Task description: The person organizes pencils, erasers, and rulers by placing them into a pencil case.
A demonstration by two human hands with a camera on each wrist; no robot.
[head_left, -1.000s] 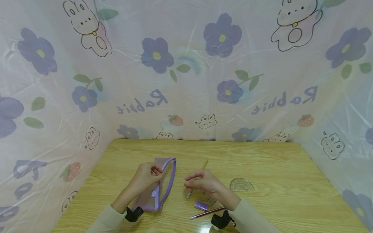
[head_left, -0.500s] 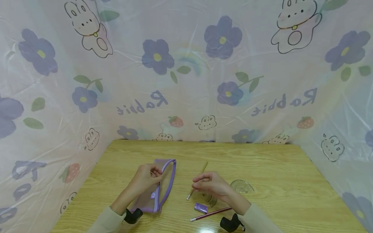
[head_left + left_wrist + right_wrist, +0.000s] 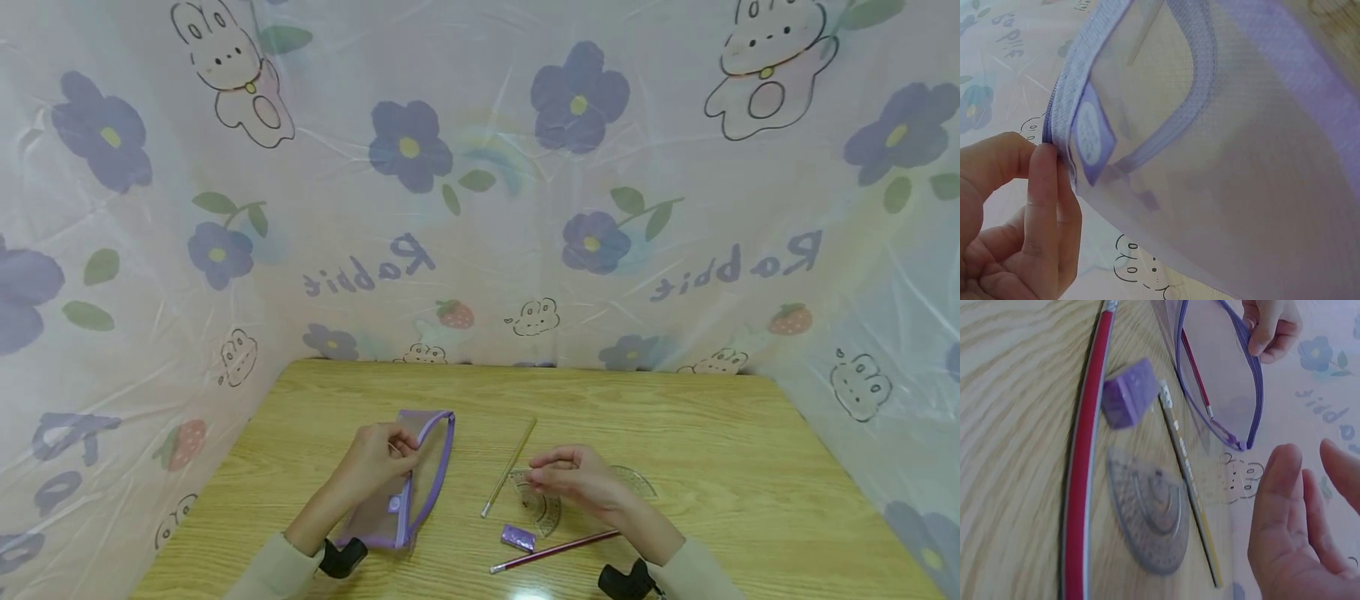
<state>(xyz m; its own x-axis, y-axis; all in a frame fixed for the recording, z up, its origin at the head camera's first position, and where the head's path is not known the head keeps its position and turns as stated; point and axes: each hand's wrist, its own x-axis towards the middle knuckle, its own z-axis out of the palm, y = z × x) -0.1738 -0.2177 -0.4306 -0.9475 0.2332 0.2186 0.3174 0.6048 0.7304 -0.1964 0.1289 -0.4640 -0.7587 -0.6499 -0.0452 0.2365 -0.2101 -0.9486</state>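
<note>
My left hand (image 3: 377, 455) pinches the zip edge of a purple mesh pencil case (image 3: 377, 518), holding its mouth wide apart. In the left wrist view, thumb and fingertips grip the zip tape (image 3: 1065, 122) beside a small label (image 3: 1092, 134). Through the mesh in the right wrist view shows a red pencil (image 3: 1196, 374) inside the case. My right hand (image 3: 583, 482) hovers over the right part of the table with nothing in it, its thumb and fingers apart. Below its fingertips lies a clear protractor (image 3: 545, 510); a second protractor (image 3: 636, 481) is partly hidden behind the hand.
Between the case and my right hand lies a yellow pencil (image 3: 508, 469). Nearer the front are a purple eraser (image 3: 518, 537) and a red pencil (image 3: 555, 550), whose far end passes under the right forearm. A printed curtain (image 3: 480, 208) encloses the wooden table (image 3: 712, 417).
My right hand has moved to the right, away from the case and yellow pencil, uncovering the nearer protractor. The left hand keeps its pinch on the case's edge.
</note>
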